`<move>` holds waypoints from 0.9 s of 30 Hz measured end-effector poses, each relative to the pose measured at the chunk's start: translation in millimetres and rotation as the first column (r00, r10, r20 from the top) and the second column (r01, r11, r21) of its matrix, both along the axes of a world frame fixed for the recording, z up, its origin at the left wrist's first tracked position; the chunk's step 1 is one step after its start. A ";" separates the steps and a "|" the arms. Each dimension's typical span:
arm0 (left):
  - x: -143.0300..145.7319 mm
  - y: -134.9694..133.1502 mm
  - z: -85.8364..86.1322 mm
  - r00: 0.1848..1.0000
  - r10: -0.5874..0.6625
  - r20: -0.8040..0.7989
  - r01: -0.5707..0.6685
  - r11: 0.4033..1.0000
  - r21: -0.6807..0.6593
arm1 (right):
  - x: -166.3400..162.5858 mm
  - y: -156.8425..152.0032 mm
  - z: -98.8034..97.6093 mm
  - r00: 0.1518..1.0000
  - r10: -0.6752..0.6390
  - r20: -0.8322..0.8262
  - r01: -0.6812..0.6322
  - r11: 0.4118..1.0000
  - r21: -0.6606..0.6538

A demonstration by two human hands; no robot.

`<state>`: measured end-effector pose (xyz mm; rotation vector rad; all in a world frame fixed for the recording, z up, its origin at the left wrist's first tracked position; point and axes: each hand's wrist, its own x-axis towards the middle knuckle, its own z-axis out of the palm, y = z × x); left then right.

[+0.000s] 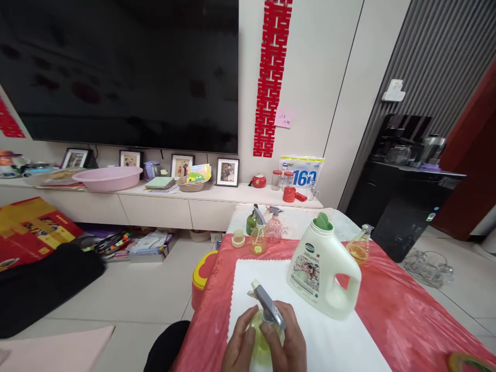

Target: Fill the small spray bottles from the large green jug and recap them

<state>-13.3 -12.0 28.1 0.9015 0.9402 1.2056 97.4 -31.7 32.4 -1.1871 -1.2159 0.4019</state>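
Observation:
Both my hands are wrapped round a clear spray bottle [262, 343] with a grey trigger head and yellowish liquid, near the front of a white sheet. My left hand [240, 343] grips its left side, and my right hand [289, 341] holds the right side just below the trigger head. A large pale green detergent jug [325, 268] stands upright on the sheet to the right, its mouth uncapped with a green spout inside. Behind the sheet, at the left, is a pale cap [238, 238]. The lower part of the held bottle is hidden by my fingers and the frame edge.
A clear spray bottle [258, 240], a pink one [274, 229] and a green one [251, 222] stand at the table's back. Another bottle with amber liquid [358, 250] is behind the jug. A red cloth [406, 310] covers the table; a yellow-and-red stool [203, 274] stands left.

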 end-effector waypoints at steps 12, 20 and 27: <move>-22.5 -24.5 50.9 0.828 -0.351 0.437 0.473 0.856 -0.209 | 36.4 -18.2 85.3 0.859 0.073 -0.507 -0.124 0.990 -0.069; -11.6 -34.1 60.1 0.737 -0.321 0.594 0.526 0.824 -0.208 | 28.9 -32.0 97.0 0.841 0.186 -0.508 -0.236 0.971 -0.036; -9.1 -40.1 53.0 0.619 -0.507 0.600 0.615 0.788 0.031 | 3.3 -63.5 101.2 0.972 0.152 -0.181 -0.186 0.964 -0.189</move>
